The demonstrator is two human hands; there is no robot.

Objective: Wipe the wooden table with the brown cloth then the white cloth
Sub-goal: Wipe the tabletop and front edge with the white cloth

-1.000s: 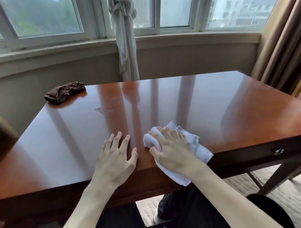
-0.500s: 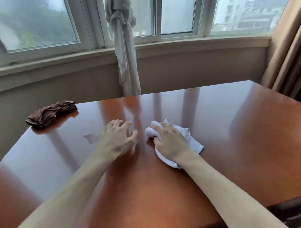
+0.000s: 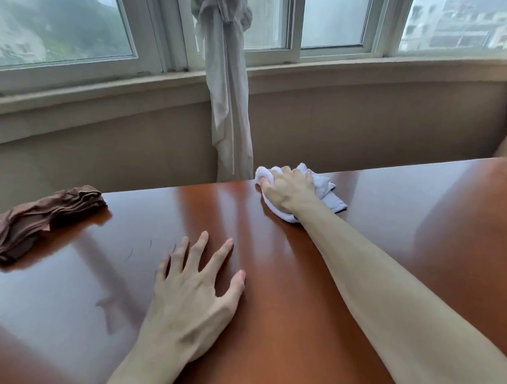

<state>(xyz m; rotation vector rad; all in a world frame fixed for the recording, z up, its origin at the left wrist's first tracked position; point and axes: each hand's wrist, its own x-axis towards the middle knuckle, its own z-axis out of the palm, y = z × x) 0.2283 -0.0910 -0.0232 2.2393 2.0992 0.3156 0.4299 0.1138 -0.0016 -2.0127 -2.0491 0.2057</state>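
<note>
The glossy wooden table fills the lower half of the view. My right hand grips the bunched white cloth and holds it against the tabletop right at the far edge, arm stretched forward. My left hand lies flat on the wood nearer to me, fingers spread, holding nothing. The crumpled brown cloth lies by itself at the far left corner of the table.
Beyond the far table edge is a beige wall under a window sill. A knotted pale curtain hangs down behind the table near the white cloth. A tan drape edge shows at the far right.
My right hand has pushed the white cloth from the near edge across to the far edge of the table. My left hand slid forward too and still lies flat.
</note>
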